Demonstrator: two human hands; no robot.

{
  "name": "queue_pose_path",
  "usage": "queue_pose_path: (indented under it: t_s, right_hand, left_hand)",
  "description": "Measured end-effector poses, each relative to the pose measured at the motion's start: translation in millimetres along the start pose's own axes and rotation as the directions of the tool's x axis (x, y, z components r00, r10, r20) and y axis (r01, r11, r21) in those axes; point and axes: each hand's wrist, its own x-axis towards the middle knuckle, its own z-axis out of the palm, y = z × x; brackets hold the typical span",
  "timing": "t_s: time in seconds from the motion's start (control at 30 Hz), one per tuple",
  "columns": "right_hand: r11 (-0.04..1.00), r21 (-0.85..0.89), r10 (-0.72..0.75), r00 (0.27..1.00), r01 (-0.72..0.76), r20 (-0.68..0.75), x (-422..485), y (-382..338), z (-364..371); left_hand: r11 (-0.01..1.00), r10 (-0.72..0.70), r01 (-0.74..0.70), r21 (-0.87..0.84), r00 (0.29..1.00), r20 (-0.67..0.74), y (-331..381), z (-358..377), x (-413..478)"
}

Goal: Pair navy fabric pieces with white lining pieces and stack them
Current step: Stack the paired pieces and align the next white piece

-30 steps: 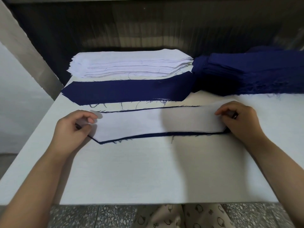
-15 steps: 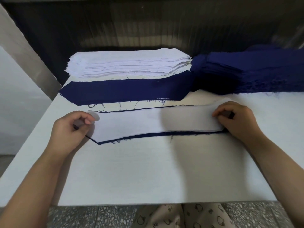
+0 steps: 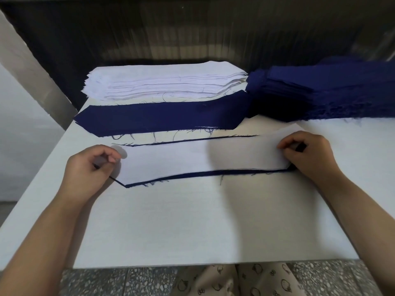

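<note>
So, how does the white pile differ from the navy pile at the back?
The white pile lies back left, wholly in view; the navy pile lies back right and runs past the frame edge. The navy pile looks thicker, with frayed edges; the white pile's edges look cleaner. Both hold many flat cut pieces.

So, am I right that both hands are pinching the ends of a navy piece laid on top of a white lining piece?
Not quite, the layers are the other way round. The head view shows the white lining piece lying on top of the navy piece, whose edge peeks out along the near side. The left hand and right hand do pinch the ends.
</note>
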Motion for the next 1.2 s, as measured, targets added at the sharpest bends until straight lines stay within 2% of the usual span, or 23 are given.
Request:
queue_pose_path:
  t_s: [0.17,0.33,0.47,0.63,0.87,0.93,1.03,1.2]
  right_hand:
    - [0.999,-0.046,-0.014,1.0,0.014,0.015,-1,-1,1]
    - [0.992,-0.119,-0.059,0.997,0.052,-0.058,-1,-2,1]
    - [0.975,-0.219,-0.021,0.982,-0.021,-0.187,-4,-2,2]
    - [0.969,-0.238,0.038,0.989,-0.072,-0.142,-3,-3,0]
    - [0.964,-0.247,-0.158,0.96,0.099,-0.231,23,-13,-17]
    - [0.949,-0.283,-0.211,0.946,0.137,-0.247,37,-14,-22]
    - [0.928,-0.343,-0.232,0.947,0.147,-0.222,66,-14,-29]
    - [0.874,-0.477,-0.134,0.99,0.092,-0.053,114,-13,-40]
  left_hand:
    - [0.998,0.043,-0.043,0.049,0.999,-0.002,-1,-2,0]
    - [0.991,0.057,-0.055,0.121,0.998,-0.018,0,-3,-1]
    - [0.991,0.049,-0.047,0.126,0.999,-0.015,3,-4,-2]
    - [0.995,0.065,-0.063,0.082,0.998,-0.021,5,1,5]
    - [0.964,0.194,-0.189,0.186,0.981,-0.01,22,21,36]
    - [0.963,0.213,-0.208,0.171,0.977,-0.017,35,34,52]
    - [0.965,0.239,-0.237,0.11,0.971,0.002,63,60,76]
    - [0.962,0.267,-0.269,0.037,0.962,0.051,122,112,107]
